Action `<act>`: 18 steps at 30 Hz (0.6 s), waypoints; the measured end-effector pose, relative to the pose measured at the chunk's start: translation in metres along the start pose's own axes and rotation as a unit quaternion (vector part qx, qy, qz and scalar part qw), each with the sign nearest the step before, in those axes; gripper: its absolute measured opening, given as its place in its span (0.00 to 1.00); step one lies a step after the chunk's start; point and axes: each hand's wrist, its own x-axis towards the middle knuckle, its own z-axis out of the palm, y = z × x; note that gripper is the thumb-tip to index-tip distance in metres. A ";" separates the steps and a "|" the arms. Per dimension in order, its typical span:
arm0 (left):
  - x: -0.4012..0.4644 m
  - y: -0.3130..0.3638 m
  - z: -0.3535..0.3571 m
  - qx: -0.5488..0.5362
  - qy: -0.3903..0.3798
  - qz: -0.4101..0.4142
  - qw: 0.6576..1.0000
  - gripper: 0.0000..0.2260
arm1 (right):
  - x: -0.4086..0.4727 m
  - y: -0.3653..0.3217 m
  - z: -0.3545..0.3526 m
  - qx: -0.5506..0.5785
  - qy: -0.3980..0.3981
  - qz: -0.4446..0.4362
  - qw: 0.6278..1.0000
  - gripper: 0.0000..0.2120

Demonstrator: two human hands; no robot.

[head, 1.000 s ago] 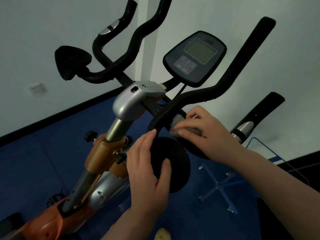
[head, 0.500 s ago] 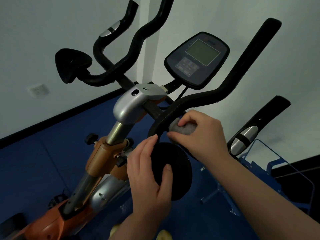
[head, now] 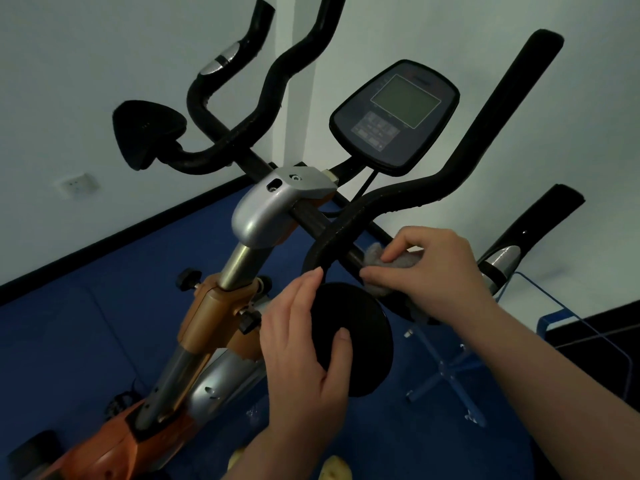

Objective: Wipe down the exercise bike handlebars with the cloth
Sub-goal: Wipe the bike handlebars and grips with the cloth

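A small grey, fuzzy cloth [head: 398, 263] is being pinched by the right hand [head: 434, 271], with the thumb and curled fingers closed round it, and it is being pressed against the black foam-covered handlebars [head: 450, 174] of the orange and silver exercise bike [head: 211, 313], at the low bend where the right-side bar is meeting the black crossbar [head: 313, 220]. Part of the cloth is being hidden by the fingers, so how far it is wrapped around the bar cannot be told for certain; it seems to be lying on top and on the near side. A round black padded disc [head: 360, 341], mounted just below that bend, is being held by the left hand [head: 304, 358]: the fingers are being laid nearly straight along its left edge and the thumb is being pressed onto its face, so the disc is being gripped between thumb and fingers. The two hands are being kept near each other but apart. A dark oval console with a pale greenish screen [head: 398, 116] is being carried above the crossbar, beside a silver clamp housing [head: 273, 206] at the top of the steel post. A triangular black pad [head: 145, 131] is being shown on the left-side bar. Blue floor mats [head: 86, 323] and a white wall [head: 69, 81] with a socket plate [head: 76, 184] are being seen behind the bike.
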 end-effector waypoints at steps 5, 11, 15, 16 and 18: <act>0.000 0.000 0.001 -0.004 0.003 0.003 1.000 0.27 | 0.004 -0.014 0.021 0.030 0.047 -0.012 0.998 0.12; 0.000 -0.003 0.006 -0.015 0.023 0.009 1.000 0.26 | -0.012 0.003 -0.012 -0.018 -0.032 -0.085 0.996 0.13; 0.001 -0.004 0.008 -0.017 0.033 0.008 0.999 0.26 | -0.002 -0.011 0.003 0.011 -0.012 -0.103 0.995 0.11; 0.001 -0.004 0.007 -0.016 0.031 0.008 0.999 0.26 | 0.001 -0.014 0.007 0.008 -0.012 -0.106 0.994 0.11; 0.000 -0.004 0.007 -0.016 0.028 0.008 0.999 0.26 | 0.005 -0.017 0.013 -0.007 0.000 -0.116 0.993 0.11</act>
